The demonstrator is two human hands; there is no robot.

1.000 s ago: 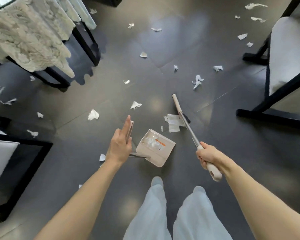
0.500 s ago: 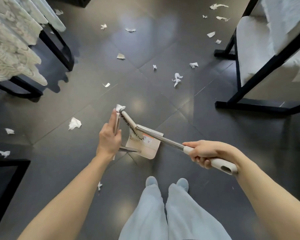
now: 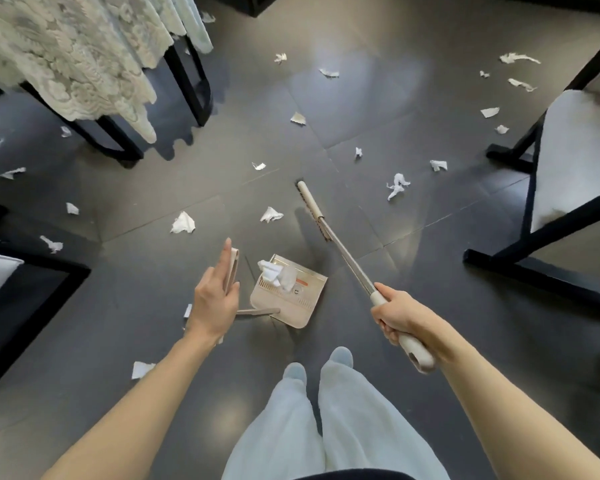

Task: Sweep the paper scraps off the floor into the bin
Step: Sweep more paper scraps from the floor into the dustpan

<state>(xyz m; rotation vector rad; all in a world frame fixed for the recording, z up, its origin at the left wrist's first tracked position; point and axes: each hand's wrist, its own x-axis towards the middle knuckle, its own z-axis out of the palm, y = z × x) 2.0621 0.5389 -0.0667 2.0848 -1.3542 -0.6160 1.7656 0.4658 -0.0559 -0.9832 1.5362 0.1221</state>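
A beige dustpan [image 3: 291, 304] stands on the dark floor in front of my feet, with several white paper scraps [image 3: 277, 274] lying in it. My left hand [image 3: 215, 299] holds the top of the pan's upright handle, fingers stretched along it and the thumb against it. My right hand [image 3: 400, 315] grips the broom's handle. The broom's beige head [image 3: 310, 206] is beyond the pan, to its right. A crumpled scrap [image 3: 271, 214] lies just left of the head, and another scrap [image 3: 182, 223] lies further left.
Many more scraps are strewn over the floor, such as a twisted one [image 3: 398, 184] at the right and one [image 3: 141, 369] near my left arm. A lace-covered table [image 3: 84, 64] stands at the back left. Black chair frames [image 3: 534, 271] stand at the right and left [image 3: 32, 292].
The broom head, which was at the dustpan's mouth pushing a scrap in, has swung away to the floor beyond the pan. More scraps now lie in the pan.
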